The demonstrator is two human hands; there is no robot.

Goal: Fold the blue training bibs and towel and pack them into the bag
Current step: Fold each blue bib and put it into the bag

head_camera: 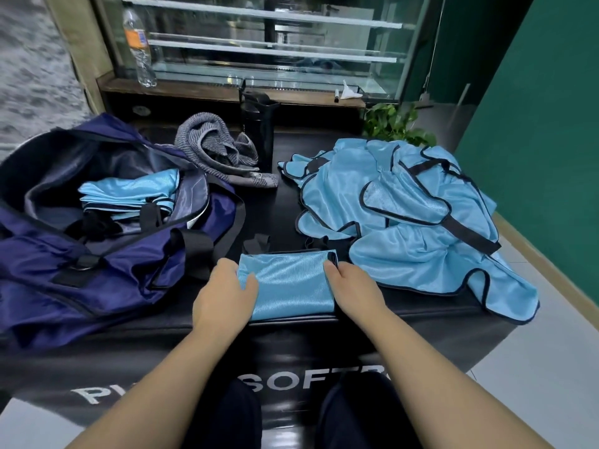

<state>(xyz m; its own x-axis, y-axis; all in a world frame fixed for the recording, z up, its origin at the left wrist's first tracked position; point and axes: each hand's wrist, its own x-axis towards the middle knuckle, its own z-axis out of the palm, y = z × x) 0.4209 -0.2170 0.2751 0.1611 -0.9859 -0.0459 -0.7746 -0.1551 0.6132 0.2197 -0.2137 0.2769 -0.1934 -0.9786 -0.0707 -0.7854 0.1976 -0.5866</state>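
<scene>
1. A person is standing at a black padded counter (285, 218), both bare forearms reaching forward over its near edge.
2. A folded blue bib (287, 280) is lying flat on the counter right in front of them, between the two hands.
3. The left hand (223, 293) is resting on the bib's left edge, its grip closing on the cloth: the thumb is lying on top and the fingers are curling round the side.
4. The right hand (351, 286) is gripping the bib's right edge, thumb pressing on top by the black trim, fingers tucking round the side.
5. A navy duffel bag (107, 254) is sitting open on the left of the counter, just beside the left hand, and folded blue bibs (129, 194) are lying stacked inside it.
6. A loose heap of unfolded blue bibs (405, 218) with black edging is spreading over the right side of the counter, one corner hanging off the far right edge.
7. A grey towel (220, 150) is lying crumpled at the back of the counter, behind the bag.
8. A black bottle (259, 128) is standing upright just beside the towel.
9. A clear plastic water bottle (140, 47) is standing on the wooden ledge of a glass display case (275, 43) behind the counter.
10. A green leafy plant (395, 123) is showing beyond the heap.
</scene>
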